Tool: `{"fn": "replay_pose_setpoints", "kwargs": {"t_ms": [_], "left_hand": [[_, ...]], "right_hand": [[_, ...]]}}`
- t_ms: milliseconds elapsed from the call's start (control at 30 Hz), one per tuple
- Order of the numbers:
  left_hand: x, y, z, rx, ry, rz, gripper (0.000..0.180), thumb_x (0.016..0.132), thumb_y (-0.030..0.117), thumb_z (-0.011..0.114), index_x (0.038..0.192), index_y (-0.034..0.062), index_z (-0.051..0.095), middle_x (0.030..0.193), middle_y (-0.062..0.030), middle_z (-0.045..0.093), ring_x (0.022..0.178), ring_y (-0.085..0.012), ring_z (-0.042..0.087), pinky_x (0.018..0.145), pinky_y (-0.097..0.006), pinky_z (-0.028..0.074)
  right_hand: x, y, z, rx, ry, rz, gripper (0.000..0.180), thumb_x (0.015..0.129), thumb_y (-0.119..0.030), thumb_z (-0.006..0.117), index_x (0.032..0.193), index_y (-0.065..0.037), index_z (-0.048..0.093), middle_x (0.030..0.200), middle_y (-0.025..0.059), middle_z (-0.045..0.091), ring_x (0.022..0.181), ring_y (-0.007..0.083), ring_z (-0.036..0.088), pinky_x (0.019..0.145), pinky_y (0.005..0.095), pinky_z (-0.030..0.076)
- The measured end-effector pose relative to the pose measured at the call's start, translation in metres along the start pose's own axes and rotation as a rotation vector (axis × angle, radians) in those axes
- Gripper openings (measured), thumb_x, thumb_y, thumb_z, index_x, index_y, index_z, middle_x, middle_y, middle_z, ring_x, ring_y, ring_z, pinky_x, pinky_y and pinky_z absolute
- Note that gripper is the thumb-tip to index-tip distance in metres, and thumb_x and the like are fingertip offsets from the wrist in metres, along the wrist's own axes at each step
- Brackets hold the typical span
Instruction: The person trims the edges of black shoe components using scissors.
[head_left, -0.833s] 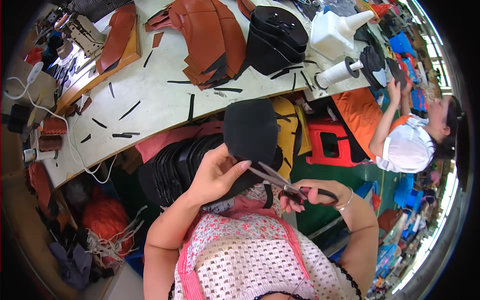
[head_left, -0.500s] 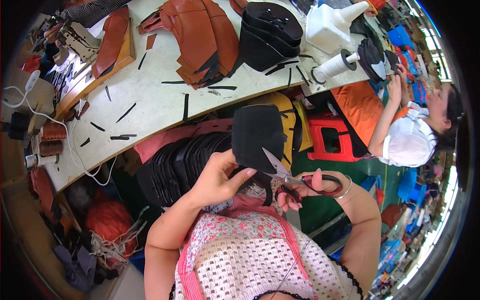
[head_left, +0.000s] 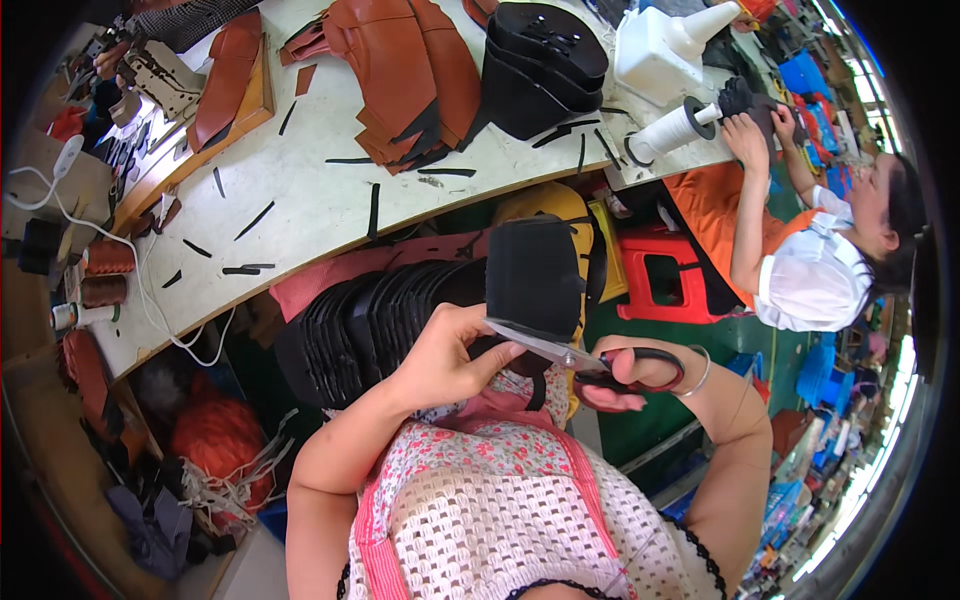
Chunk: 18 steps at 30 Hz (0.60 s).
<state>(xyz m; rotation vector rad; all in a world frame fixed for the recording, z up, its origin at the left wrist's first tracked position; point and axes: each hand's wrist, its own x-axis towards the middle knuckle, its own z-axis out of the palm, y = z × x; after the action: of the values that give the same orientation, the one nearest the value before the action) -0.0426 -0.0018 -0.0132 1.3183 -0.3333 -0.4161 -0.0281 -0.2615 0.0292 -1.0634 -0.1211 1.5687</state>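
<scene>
A flat black piece of material (head_left: pixel 534 272) with rounded corners is pinched at its lower left edge by my left hand (head_left: pixel 463 352). In my right hand (head_left: pixel 640 378) is a pair of scissors (head_left: pixel 540 343) with dark red and black handles. Their blades are closed together along the lower edge of the black piece, with the tips close to my left fingers. A long row of similar black pieces (head_left: pixel 375 325) stands stacked beyond my left forearm, across my lap.
Brown leather pieces (head_left: pixel 400 70), black stacked pieces (head_left: pixel 540 70), a thread cone (head_left: pixel 670 133) and scattered black strips (head_left: pixel 374 210) lie on the white table (head_left: pixel 310 210). At the right, a co-worker (head_left: pixel 815 250) handles dark material near a red stool (head_left: pixel 660 270).
The scissor blades have gone from open to closed at the lower edge. The black piece has shifted slightly right. The co-worker's hands have moved over the table onto dark material.
</scene>
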Motion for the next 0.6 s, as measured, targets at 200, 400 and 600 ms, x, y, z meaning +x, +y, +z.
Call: {"fn": "replay_pose_setpoints", "kwargs": {"t_ms": [200, 400, 600], "left_hand": [[0.001, 0.013, 0.008, 0.093, 0.145, 0.233, 0.022, 0.078, -0.007, 0.063, 0.099, 0.0, 0.064, 0.088, -0.014, 0.067, 0.077, -0.0194, 0.066, 0.071, -0.028, 0.05], [-0.001, 0.055, 0.002, 0.112, 0.232, 0.352, 0.025, 0.081, 0.0, 0.061, 0.106, -0.0053, 0.059, 0.095, -0.0126, 0.065, 0.085, -0.019, 0.063, 0.077, -0.031, 0.049], [-0.008, 0.032, -0.024, -0.253, 0.315, 0.358, 0.022, 0.095, -0.002, 0.04, 0.113, -0.0067, 0.053, 0.11, -0.0169, 0.06, 0.098, -0.0249, 0.062, 0.084, -0.04, 0.053]], "right_hand": [[-0.004, -0.026, 0.018, -0.231, 0.67, -0.502, 0.038, 0.08, -0.033, 0.073, 0.091, -0.001, 0.056, 0.076, 0.0013, 0.059, 0.068, 0.0067, 0.055, 0.06, 0.0202, 0.044], [0.009, -0.105, 0.056, -0.304, 0.854, -0.793, 0.029, 0.075, -0.006, 0.074, 0.098, -0.001, 0.057, 0.078, 0.0007, 0.059, 0.068, 0.0059, 0.053, 0.062, 0.0199, 0.043], [0.05, -0.135, 0.037, -0.698, 0.797, -0.82, 0.019, 0.078, -0.003, 0.071, 0.092, 0.0, 0.059, 0.066, 0.0016, 0.058, 0.055, 0.0058, 0.055, 0.05, 0.0204, 0.042]]}}
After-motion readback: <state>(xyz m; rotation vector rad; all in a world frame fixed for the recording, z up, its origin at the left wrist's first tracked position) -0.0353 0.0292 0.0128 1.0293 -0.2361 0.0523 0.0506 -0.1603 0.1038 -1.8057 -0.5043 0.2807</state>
